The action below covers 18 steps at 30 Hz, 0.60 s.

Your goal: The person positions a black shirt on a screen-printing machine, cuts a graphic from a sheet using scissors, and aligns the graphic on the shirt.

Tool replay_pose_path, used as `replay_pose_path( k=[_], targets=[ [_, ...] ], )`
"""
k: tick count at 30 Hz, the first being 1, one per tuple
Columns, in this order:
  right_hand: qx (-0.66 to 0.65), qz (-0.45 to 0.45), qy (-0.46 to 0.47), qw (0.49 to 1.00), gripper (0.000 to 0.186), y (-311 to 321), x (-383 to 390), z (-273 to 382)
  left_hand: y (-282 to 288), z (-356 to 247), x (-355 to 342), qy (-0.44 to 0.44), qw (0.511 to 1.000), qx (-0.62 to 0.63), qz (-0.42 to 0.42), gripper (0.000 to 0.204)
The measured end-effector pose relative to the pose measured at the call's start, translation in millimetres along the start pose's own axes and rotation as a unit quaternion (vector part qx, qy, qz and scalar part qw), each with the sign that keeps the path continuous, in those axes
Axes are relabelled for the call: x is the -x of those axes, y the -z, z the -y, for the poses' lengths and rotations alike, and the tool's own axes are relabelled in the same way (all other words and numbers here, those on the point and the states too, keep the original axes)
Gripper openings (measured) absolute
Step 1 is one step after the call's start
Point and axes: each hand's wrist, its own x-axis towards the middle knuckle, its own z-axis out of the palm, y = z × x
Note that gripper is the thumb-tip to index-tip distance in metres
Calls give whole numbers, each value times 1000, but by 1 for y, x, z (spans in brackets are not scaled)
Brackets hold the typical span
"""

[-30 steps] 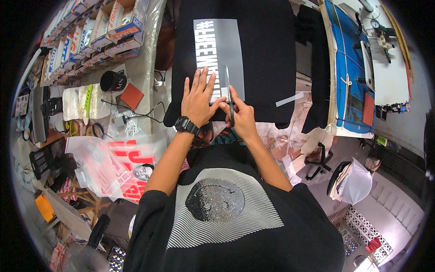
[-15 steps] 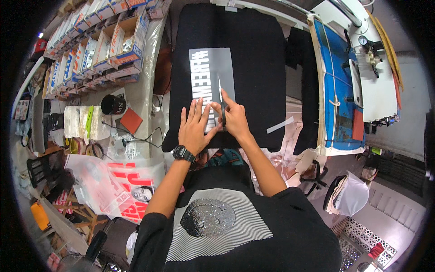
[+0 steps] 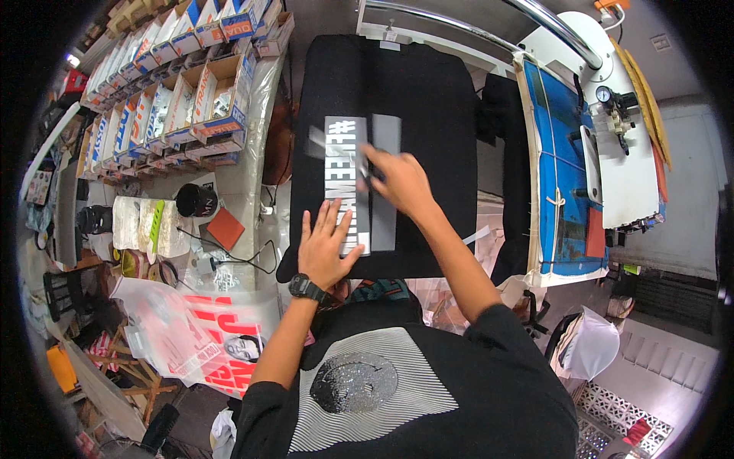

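A transfer sheet strip with white block lettering (image 3: pixel 342 164) lies on a black garment (image 3: pixel 436 99) spread over a flat board. My left hand (image 3: pixel 325 243) rests on the strip's near end, fingers spread flat, a dark watch on its wrist. Beside the lettered strip, separated from it by a gap, lies a plain grey strip (image 3: pixel 387 145). My right hand (image 3: pixel 399 182) is closed around dark-handled scissors (image 3: pixel 365 170) over the strips; motion smears them. A blurred pale streak shows left of the lettering, and I cannot tell what it is.
Boxes of supplies (image 3: pixel 172 99) line the left table, with a black mug (image 3: pixel 196 200) and a red square (image 3: pixel 225 229) nearer. At right stands a press with a blue pad (image 3: pixel 569 183) and a gauge (image 3: pixel 604 94). A printed plastic sheet (image 3: pixel 180 325) lies lower left.
The sheet is now in two parts, lettered and plain grey, with a gap between. My right hand has swung the scissors leftward, off their earlier upward line. My left hand stays on the lettering.
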Motion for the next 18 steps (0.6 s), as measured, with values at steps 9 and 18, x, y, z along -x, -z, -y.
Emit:
replay_pose_path(
  k=[9,18],
  targets=[
    [-272,19,-271,923,51,71,183,71,1,-3,-56,43,984,12,-173,20],
    [-643,24,-399,653,36,-33,232,103,-18,-19,-42,-52,993,71,-82,32]
  ],
)
